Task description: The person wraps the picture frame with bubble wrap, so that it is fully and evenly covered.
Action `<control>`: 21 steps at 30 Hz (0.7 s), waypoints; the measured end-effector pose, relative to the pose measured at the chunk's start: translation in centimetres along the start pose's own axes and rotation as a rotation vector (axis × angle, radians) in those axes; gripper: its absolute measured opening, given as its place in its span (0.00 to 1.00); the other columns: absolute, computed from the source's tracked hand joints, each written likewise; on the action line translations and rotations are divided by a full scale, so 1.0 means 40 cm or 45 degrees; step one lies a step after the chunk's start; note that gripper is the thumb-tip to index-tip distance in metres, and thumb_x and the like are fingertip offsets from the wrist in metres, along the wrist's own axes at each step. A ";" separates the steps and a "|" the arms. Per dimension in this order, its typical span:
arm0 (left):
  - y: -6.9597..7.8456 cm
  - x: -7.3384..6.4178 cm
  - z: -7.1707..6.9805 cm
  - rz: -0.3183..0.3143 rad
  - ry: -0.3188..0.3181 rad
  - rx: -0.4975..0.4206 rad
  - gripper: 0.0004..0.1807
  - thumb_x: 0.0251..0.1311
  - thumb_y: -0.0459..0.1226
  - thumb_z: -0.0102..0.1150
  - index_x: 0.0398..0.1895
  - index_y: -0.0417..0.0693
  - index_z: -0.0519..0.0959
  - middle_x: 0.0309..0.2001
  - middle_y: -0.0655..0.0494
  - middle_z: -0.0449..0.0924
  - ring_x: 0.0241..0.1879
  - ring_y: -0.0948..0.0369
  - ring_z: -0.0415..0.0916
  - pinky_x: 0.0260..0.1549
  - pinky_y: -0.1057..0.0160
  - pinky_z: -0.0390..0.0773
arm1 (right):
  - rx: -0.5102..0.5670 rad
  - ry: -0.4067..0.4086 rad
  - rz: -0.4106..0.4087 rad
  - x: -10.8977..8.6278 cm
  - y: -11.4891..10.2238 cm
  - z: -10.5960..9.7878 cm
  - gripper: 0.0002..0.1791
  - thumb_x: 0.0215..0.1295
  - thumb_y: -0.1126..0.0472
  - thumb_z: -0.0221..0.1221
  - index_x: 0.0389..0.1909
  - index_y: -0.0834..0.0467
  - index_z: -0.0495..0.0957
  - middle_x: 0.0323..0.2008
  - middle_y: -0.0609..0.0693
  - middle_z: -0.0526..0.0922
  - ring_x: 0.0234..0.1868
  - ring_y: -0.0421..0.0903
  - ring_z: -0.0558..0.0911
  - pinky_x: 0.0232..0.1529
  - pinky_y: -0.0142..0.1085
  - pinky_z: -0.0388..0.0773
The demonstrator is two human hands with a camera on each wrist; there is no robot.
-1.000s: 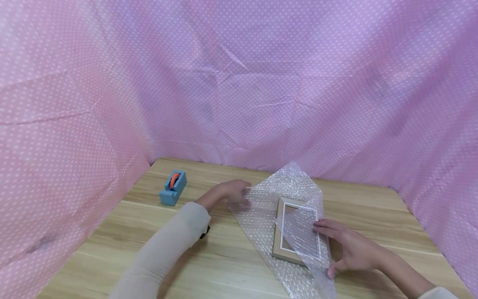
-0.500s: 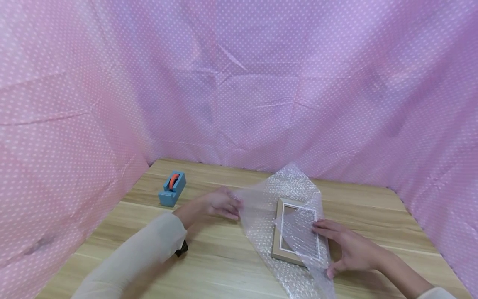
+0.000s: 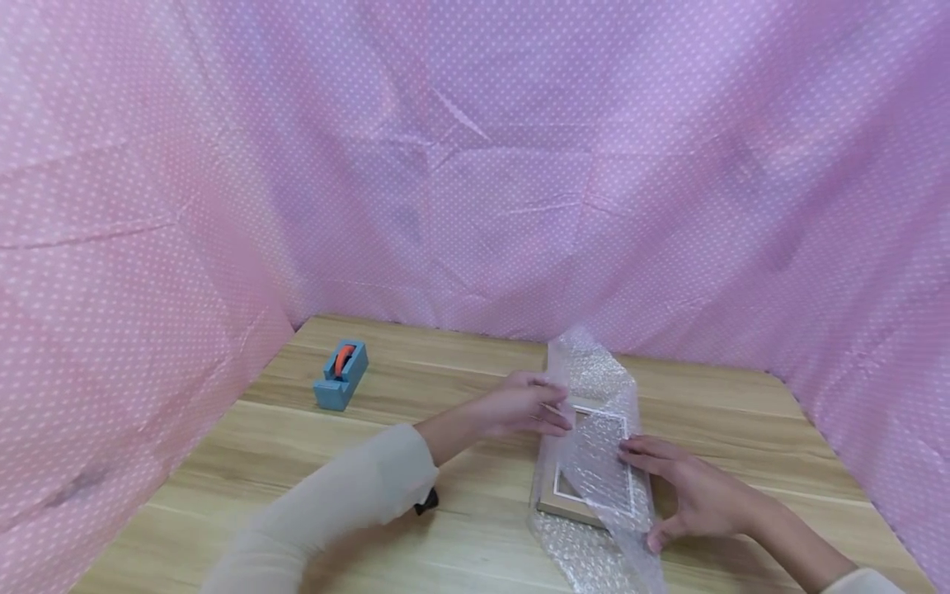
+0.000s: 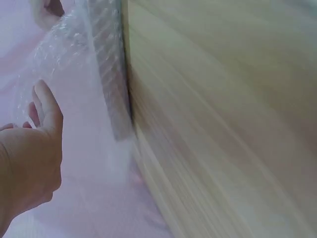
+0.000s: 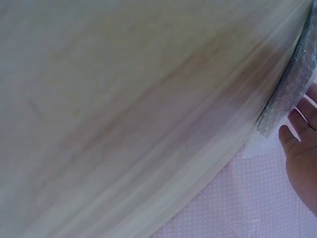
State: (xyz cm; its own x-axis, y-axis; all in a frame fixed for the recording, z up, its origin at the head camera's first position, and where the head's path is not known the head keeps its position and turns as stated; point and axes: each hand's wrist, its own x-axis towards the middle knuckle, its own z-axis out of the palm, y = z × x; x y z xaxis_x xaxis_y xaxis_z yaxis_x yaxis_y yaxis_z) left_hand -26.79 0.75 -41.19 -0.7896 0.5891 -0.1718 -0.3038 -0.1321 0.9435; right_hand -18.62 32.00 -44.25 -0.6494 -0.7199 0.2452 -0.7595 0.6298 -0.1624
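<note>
A light wooden picture frame (image 3: pixel 567 506) with a white inner border lies on a sheet of bubble wrap (image 3: pixel 586 553). The right flap of the wrap is folded across part of it. My left hand (image 3: pixel 523 404) pinches the left flap and holds it raised over the frame's left side; the fingertips are partly hidden by the wrap in the left wrist view. Along the right edge, my right hand (image 3: pixel 693 491) rests with spread fingers on the folded flap, its thumb lower down by the edge. In the right wrist view its fingers look extended beside the wrap.
A blue tape dispenser (image 3: pixel 341 375) with an orange core stands at the left of the wooden table (image 3: pixel 416 520). Pink dotted cloth (image 3: pixel 475 206) hangs behind the table and on both sides.
My left hand first drew back left with the flap's corner, then moved right, bringing the left flap up over the frame. My right hand has stayed in place on the right flap.
</note>
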 end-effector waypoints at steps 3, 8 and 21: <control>-0.022 0.039 0.049 -0.026 0.046 0.011 0.17 0.73 0.31 0.56 0.57 0.24 0.73 0.43 0.31 0.83 0.33 0.50 0.87 0.42 0.52 0.87 | 0.017 -0.009 -0.002 0.000 0.000 0.001 0.61 0.35 0.23 0.70 0.67 0.60 0.75 0.68 0.58 0.73 0.66 0.59 0.74 0.63 0.48 0.72; -0.064 0.068 0.106 -0.086 0.140 0.145 0.04 0.71 0.29 0.55 0.37 0.34 0.74 0.38 0.27 0.83 0.31 0.45 0.87 0.35 0.54 0.88 | 0.019 -0.017 0.001 -0.001 -0.001 0.000 0.61 0.35 0.23 0.70 0.67 0.61 0.76 0.68 0.59 0.73 0.66 0.60 0.74 0.61 0.50 0.73; -0.077 0.049 0.134 0.118 -0.336 1.381 0.30 0.56 0.20 0.58 0.66 0.38 0.77 0.19 0.62 0.63 0.19 0.70 0.57 0.19 0.75 0.58 | -0.032 0.036 0.066 0.004 -0.013 -0.003 0.68 0.29 0.19 0.68 0.68 0.63 0.71 0.68 0.62 0.70 0.57 0.58 0.79 0.49 0.53 0.83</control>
State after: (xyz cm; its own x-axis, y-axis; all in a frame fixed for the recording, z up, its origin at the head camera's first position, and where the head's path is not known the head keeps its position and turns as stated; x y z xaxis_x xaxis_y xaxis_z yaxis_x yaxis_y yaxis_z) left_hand -24.55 6.61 -42.90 -0.6084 0.7805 -0.1437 0.4774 0.5047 0.7193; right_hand -18.33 31.59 -44.00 -0.6863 -0.6778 0.2639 -0.7235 0.6735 -0.1516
